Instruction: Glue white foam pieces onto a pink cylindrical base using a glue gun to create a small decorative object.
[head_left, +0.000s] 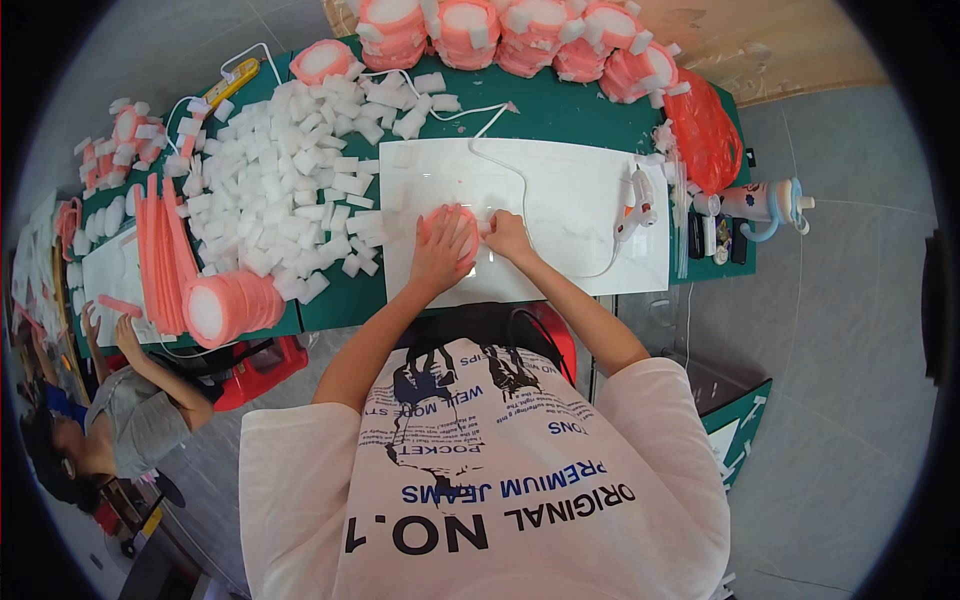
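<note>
Where both hands work: a pink foam ring [472, 247] lies on a glossy white board [590, 235], left of its middle.
Left hand [443, 255]: fingers laid flat and slightly spread over the ring, not gripping.
Right hand [508, 238]: fingers drawn together at the ring's right edge; I cannot tell what they pinch.
Desk: green-topped [570, 115], with a heap of white foam blocks [270, 170] left of the board and stacked pink rings [465, 35] along the far edge.
Board's right: a white glue gun [639, 207], corded.
Room: grey tiled floor [840, 330]; another person [140, 415] sits at left, near a red stool [265, 375].
</note>
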